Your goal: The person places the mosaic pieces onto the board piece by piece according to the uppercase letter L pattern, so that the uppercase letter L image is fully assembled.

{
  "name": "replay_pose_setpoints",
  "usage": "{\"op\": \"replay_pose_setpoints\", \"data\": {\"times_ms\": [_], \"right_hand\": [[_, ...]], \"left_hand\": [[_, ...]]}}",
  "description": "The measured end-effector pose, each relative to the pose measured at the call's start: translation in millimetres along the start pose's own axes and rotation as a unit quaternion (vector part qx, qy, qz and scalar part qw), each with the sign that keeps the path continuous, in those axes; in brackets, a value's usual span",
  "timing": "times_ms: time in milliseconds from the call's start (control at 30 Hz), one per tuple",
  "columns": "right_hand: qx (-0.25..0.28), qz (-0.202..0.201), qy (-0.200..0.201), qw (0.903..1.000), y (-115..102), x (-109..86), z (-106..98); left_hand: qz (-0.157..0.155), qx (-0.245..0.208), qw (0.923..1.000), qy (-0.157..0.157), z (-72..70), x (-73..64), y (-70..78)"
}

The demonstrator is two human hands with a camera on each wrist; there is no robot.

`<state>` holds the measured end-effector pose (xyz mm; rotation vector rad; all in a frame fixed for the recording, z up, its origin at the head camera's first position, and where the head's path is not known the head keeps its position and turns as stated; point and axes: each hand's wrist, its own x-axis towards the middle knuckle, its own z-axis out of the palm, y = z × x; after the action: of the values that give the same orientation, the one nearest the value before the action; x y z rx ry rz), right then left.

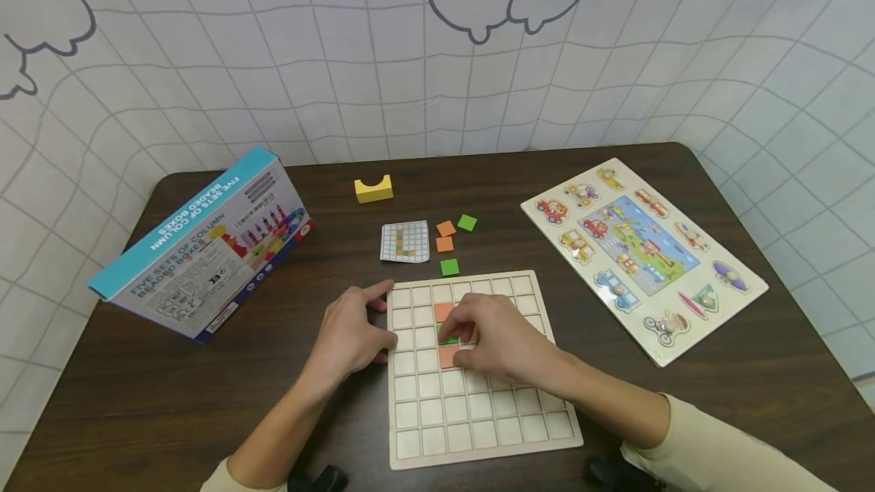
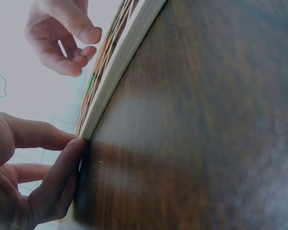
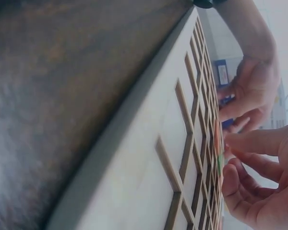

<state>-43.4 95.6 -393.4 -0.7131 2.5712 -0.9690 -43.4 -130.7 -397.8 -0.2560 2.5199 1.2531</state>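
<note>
The pale wooden grid board (image 1: 472,437) lies on the table. An orange tile (image 1: 443,311), a green tile (image 1: 447,339) and another orange tile (image 1: 447,357) sit in one column of its cells. At the board's upper left side, my left hand (image 1: 350,332) touches the edge with index finger and thumb spread apart. My right hand (image 1: 497,336) is over the middle of the board, bent fingers close above the green tile and thumb beside the lower orange one. In the right wrist view its fingers (image 3: 252,141) and thumb stand apart near the board surface.
Behind the board lie loose green (image 1: 449,267) and orange tiles (image 1: 444,244) and a pattern card (image 1: 405,241). Farther back stands a yellow arch block (image 1: 374,190). A toy box (image 1: 212,249) is at the left, a wooden picture puzzle (image 1: 642,249) at the right.
</note>
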Motion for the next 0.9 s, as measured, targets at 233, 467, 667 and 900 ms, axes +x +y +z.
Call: {"op": "replay_pose_setpoints", "data": {"times_ms": [233, 467, 667, 900], "right_hand": [[0.015, 0.013, 0.003, 0.9998, 4, 5.2, -7], [0.016, 0.021, 0.007, 0.9996, 7, 10.1, -12], [0.023, 0.031, 0.019, 0.9991, 10, 15.1, -20], [0.027, 0.038, 0.031, 0.9984, 16, 24.6, -30]], "left_hand": [[0.002, -0.003, 1.0000, 0.000, 0.1, 0.5, -0.2], [0.004, -0.001, 1.0000, 0.000, 0.3, 0.9, -1.2], [-0.007, 0.000, 1.0000, 0.000, 0.4, 2.0, -0.7], [-0.005, -0.003, 1.0000, 0.000, 0.1, 1.5, -0.4]]}}
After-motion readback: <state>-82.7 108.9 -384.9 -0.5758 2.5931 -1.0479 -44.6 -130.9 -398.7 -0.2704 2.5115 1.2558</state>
